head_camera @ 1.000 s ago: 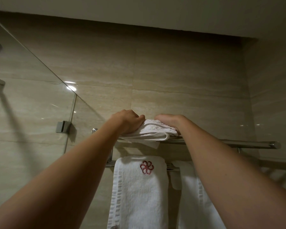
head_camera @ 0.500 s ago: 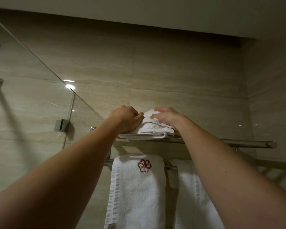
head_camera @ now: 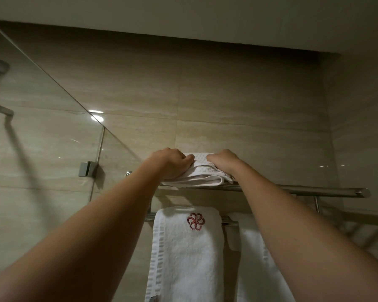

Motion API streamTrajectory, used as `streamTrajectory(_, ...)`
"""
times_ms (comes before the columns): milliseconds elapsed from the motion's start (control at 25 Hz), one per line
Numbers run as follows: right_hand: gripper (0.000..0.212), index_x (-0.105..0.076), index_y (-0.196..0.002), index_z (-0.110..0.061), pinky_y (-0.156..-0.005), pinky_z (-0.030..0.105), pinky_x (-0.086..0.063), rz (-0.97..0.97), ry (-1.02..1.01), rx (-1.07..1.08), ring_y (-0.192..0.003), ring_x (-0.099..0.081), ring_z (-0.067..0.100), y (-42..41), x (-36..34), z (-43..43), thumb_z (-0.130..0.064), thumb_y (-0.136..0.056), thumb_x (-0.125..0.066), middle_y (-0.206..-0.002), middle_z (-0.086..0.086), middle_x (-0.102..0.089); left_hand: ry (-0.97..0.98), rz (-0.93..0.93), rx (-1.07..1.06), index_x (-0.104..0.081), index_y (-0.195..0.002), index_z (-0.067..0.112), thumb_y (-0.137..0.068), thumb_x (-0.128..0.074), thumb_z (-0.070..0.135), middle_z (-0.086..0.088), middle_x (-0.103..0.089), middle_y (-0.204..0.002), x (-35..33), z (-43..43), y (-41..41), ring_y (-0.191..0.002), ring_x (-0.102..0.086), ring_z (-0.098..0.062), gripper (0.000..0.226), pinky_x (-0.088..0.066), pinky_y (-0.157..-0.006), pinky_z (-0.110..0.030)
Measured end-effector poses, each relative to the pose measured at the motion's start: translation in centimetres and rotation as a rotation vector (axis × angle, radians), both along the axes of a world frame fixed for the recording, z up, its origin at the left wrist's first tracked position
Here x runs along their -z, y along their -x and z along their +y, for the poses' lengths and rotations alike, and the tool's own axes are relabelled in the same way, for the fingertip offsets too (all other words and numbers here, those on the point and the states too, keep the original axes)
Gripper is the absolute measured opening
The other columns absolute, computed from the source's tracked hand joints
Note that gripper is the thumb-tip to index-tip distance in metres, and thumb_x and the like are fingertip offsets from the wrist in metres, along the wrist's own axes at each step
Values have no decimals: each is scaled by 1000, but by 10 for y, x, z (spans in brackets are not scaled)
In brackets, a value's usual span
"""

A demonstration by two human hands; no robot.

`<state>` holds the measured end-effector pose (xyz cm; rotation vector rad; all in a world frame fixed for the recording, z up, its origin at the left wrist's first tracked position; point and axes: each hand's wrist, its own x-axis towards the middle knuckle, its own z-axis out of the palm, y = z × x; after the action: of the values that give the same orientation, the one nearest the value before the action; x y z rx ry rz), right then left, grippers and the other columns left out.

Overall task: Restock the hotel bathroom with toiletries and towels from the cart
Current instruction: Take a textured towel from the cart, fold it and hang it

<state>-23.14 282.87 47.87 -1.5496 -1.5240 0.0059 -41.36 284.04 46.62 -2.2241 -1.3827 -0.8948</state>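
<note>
A folded white towel [head_camera: 202, 174] lies on the left end of a chrome wall rack [head_camera: 303, 191] above my head. My left hand [head_camera: 170, 162] holds the towel's left side, fingers curled over its top. My right hand [head_camera: 224, 161] grips the right side the same way, knuckles up. Below the rack, a white towel with a red flower emblem [head_camera: 188, 253] hangs from a lower bar. A second white towel [head_camera: 258, 262] hangs to its right, partly hidden by my right forearm.
A glass shower panel [head_camera: 42, 138] stands at the left, fixed to the tiled wall by a metal bracket [head_camera: 86, 169]. Beige tiles cover the back wall and the right side wall. The rack's right half carries nothing.
Both hands have shifted further back along the towel and closer together on top of it. The towel now sits more squarely on the rack, with less hanging over the front.
</note>
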Motion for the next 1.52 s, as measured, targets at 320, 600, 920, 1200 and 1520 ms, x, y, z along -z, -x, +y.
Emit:
streamTrajectory(320, 64, -64, -115, -20, -81, 40, -45, -384, 135, -7, -95, -59, 26, 20, 4, -41, -64, -80, -34, -113, 7, -62, -239, 29, -32, -67, -105, 20, -106, -20, 47, -10, -66, -103, 15, -20, 6, -86, -50, -22, 54, -35, -73, -34)
streamTrajectory(600, 56, -60, -106, -18, -72, 35, -44, -562, -68, 65, -86, -56, 20, 25, 37, -40, -48, -104, -13, -99, 7, -63, -340, 58, -72, -63, -123, 27, -105, -13, 47, -3, -70, -110, 34, -15, 7, -103, -59, -23, 56, -42, -88, -38)
streamTrajectory(920, 54, -26, -155, -22, -121, 46, -19, -649, -134, 78, -148, -23, 26, 27, 68, -71, -45, -107, -15, -161, 8, -28, -178, 68, -83, -21, -156, 25, -105, -14, 50, -9, -27, -161, 59, -55, 18, -146, -26, -29, 57, -22, -116, -48)
streamTrajectory(1200, 68, -1, -160, -25, -125, 46, 2, -696, -128, -3, -154, 4, 24, 23, 99, -117, -43, -104, -35, -168, 7, 1, -124, 78, -34, 1, -159, 29, -104, -28, 51, -2, 14, -167, 110, -101, 20, -152, 19, -23, 67, 8, -122, -52)
streamTrajectory(1520, 71, -8, -159, -21, -125, 45, -3, -741, -143, -27, -155, -1, 25, 45, 184, -160, -44, -101, -41, -168, 7, -7, -16, 175, -129, 1, -159, 30, -101, -42, 50, -2, 8, -167, 185, -161, 45, -153, 12, -23, 76, 6, -122, -51)
